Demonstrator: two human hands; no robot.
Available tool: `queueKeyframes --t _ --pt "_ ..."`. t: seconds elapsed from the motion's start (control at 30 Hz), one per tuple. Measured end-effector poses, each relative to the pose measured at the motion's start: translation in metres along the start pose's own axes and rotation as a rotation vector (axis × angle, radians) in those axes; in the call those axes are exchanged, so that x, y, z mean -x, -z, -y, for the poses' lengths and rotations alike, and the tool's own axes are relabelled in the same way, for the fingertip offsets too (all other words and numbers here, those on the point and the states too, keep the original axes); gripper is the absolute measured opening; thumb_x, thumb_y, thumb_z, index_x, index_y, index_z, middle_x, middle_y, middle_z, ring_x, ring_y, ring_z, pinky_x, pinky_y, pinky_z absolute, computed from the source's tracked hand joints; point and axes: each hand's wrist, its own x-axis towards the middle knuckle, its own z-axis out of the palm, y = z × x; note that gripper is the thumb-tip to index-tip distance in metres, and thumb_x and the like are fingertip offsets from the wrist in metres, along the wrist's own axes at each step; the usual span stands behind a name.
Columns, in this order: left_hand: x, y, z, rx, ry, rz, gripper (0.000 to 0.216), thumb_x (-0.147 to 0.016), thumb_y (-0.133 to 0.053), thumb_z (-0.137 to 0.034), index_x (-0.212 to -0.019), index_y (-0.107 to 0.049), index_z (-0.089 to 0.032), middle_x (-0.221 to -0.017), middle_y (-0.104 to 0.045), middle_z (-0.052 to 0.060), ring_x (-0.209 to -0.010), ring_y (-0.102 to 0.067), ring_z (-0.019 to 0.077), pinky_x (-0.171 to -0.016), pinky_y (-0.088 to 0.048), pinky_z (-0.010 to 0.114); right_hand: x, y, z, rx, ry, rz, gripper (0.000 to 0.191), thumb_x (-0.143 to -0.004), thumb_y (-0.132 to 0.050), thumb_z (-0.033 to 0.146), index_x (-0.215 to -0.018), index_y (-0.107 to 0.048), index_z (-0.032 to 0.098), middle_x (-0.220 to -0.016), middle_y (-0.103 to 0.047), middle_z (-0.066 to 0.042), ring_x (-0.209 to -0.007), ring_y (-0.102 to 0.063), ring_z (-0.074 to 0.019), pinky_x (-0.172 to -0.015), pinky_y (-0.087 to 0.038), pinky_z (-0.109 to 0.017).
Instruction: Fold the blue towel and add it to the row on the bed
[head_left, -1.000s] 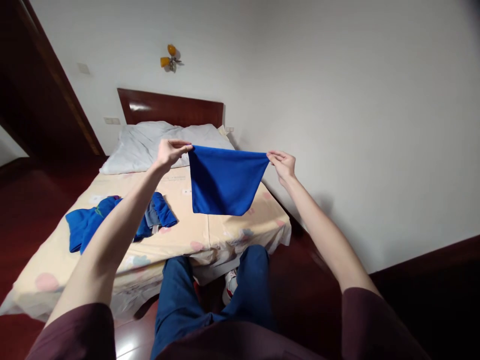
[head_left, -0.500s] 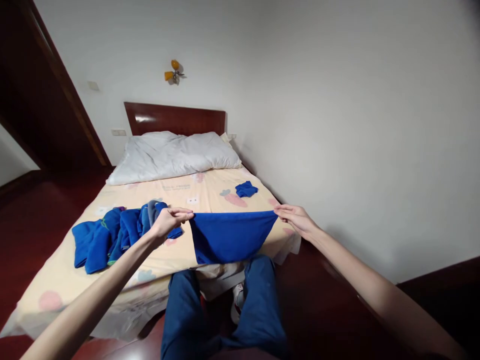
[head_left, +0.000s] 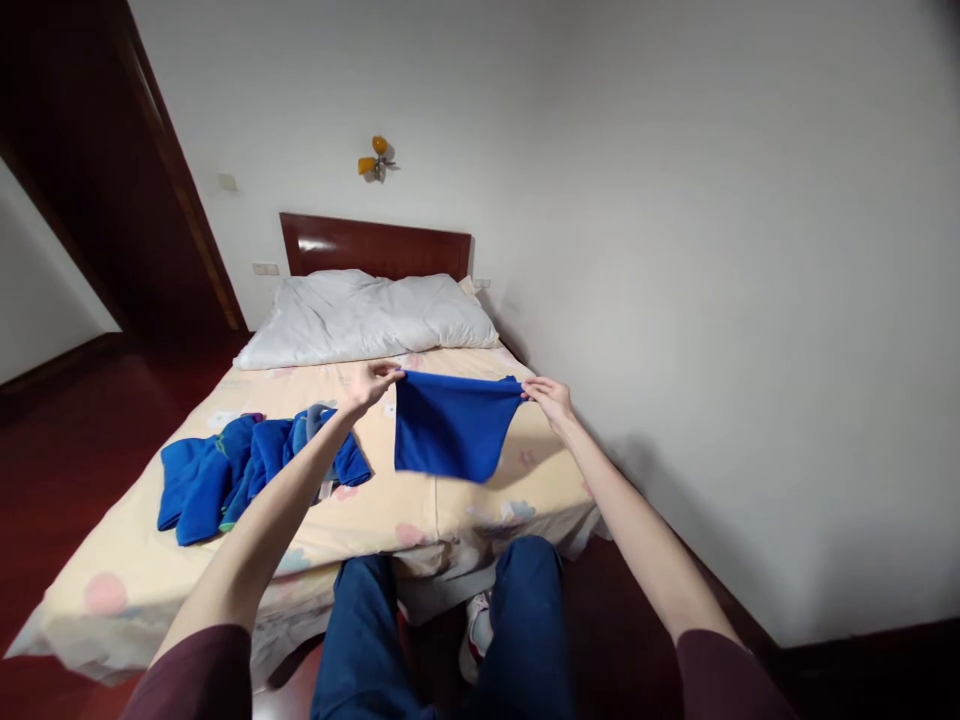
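Note:
A folded blue cloth (head_left: 452, 425) hangs stretched between my two hands above the bed (head_left: 390, 505). My left hand (head_left: 373, 382) pinches its upper left corner, fingers closed on the fabric. At the upper right corner, my right hand (head_left: 550, 398) grips the cloth the same way. The cloth's lower edge hovers just over the pale yellow sheet, right of the bed's middle. Both arms reach forward over my legs in blue trousers (head_left: 442, 640).
A pile of blue clothes (head_left: 247, 470) lies on the bed's left half. A white pillow (head_left: 367, 315) rests against the dark wooden headboard (head_left: 375, 245). A white wall runs along the bed's right side. A dark wooden door (head_left: 112, 180) stands at left, and the floor is dark red.
The cloth was high, dropped low toward the bed's foot, and is now held further out over the sheet. The small blue item by the pillow, seen half a second ago, is now hidden behind the cloth.

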Motion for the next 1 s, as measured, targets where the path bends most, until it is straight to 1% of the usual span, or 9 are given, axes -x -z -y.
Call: queueKeyframes --t 0.1,0.17,0.3,0.43,0.53,0.6,0.7,0.83,1.0 --pt "0.001 0.006 0.0 -0.043 -0.138 -0.062 0.061 -0.071 -0.08 -0.058 -0.113 -0.077 -0.014 -0.091 -0.078 0.01 -0.081 -0.071 0.0211 -0.069 -0.052 0.028 -0.003 0.002 -0.015 0.008 0.111 -0.018 0.055 -0.056 -0.09 0.055 -0.089 -0.073 0.015 -0.079 -0.076 -0.009 -0.07 -0.073 -0.0205 -0.071 -0.058 -0.032" --pt "0.015 0.006 0.011 -0.067 -0.18 -0.063 0.058 -0.074 -0.077 -0.058 -0.113 -0.077 -0.014 -0.096 -0.078 0.011 -0.084 -0.071 0.0223 -0.07 -0.052 0.028 0.003 0.002 -0.034 0.038 0.16 -0.021 0.053 -0.06 -0.088 0.057 -0.09 -0.073 0.015 -0.082 -0.076 -0.01 -0.073 -0.073 -0.022 -0.075 -0.06 -0.035" --pt "0.07 -0.006 0.069 -0.208 -0.147 -0.047 0.047 -0.081 -0.072 -0.058 -0.102 -0.08 -0.017 -0.098 -0.078 0.011 -0.079 -0.07 0.0214 -0.069 -0.051 0.029 0.037 -0.003 -0.102 0.097 0.132 -0.005 0.047 -0.067 -0.082 0.055 -0.09 -0.073 0.015 -0.085 -0.076 -0.012 -0.076 -0.073 -0.0235 -0.078 -0.06 -0.037" --pt "0.145 -0.027 0.154 -0.375 0.127 0.078 0.04 -0.083 -0.068 -0.053 -0.098 -0.079 -0.017 -0.093 -0.079 0.01 -0.079 -0.071 0.0227 -0.075 -0.054 0.032 0.099 -0.014 -0.185 0.216 -0.186 0.055 0.038 -0.064 -0.08 0.052 -0.079 -0.07 0.018 -0.086 -0.077 -0.012 -0.085 -0.074 -0.0253 -0.083 -0.059 -0.038" --pt "0.195 -0.043 0.207 -0.385 0.383 0.254 0.033 -0.079 -0.073 -0.039 -0.103 -0.076 -0.017 -0.097 -0.079 0.009 -0.089 -0.074 0.0264 -0.084 -0.056 0.035 0.146 -0.021 -0.23 0.272 -0.376 0.084 0.03 -0.059 -0.082 0.045 -0.063 -0.066 0.019 -0.07 -0.074 -0.009 -0.07 -0.073 -0.025 -0.07 -0.06 -0.036" --pt "0.216 -0.053 0.228 -0.381 0.527 0.288 0.036 -0.076 -0.076 -0.034 -0.109 -0.073 -0.019 -0.096 -0.079 0.008 -0.096 -0.075 0.0291 -0.089 -0.056 0.037 0.167 -0.023 -0.247 0.282 -0.452 0.098 0.026 -0.058 -0.082 0.04 -0.06 -0.065 0.02 -0.06 -0.071 -0.005 -0.059 -0.069 -0.0225 -0.06 -0.057 -0.033" --pt "0.227 -0.062 0.24 -0.388 0.619 0.22 0.036 -0.081 -0.072 -0.033 -0.115 -0.07 -0.02 -0.099 -0.079 0.009 -0.106 -0.073 0.0296 -0.094 -0.056 0.038 0.177 -0.024 -0.261 0.282 -0.53 0.081 0.022 -0.062 -0.08 0.036 -0.068 -0.067 0.02 -0.065 -0.074 -0.003 -0.053 -0.066 -0.0179 -0.055 -0.055 -0.028" --pt "0.221 -0.067 0.241 -0.344 0.659 0.1 0.033 -0.086 -0.064 -0.031 -0.117 -0.068 -0.02 -0.101 -0.078 0.01 -0.111 -0.072 0.0267 -0.098 -0.055 0.037 0.169 -0.025 -0.267 0.281 -0.585 0.014 0.024 -0.065 -0.08 0.036 -0.077 -0.066 0.02 -0.08 -0.077 -0.005 -0.051 -0.063 -0.0145 -0.053 -0.053 -0.026" --pt "0.221 -0.061 0.245 -0.363 0.683 0.147 0.034 -0.087 -0.062 -0.034 -0.118 -0.068 -0.021 -0.107 -0.077 0.01 -0.109 -0.072 0.0249 -0.095 -0.056 0.034 0.164 -0.017 -0.264 0.282 -0.641 0.009 0.02 -0.064 -0.08 0.026 -0.076 -0.065 0.02 -0.073 -0.074 -0.001 -0.048 -0.058 -0.0111 -0.05 -0.049 -0.022"
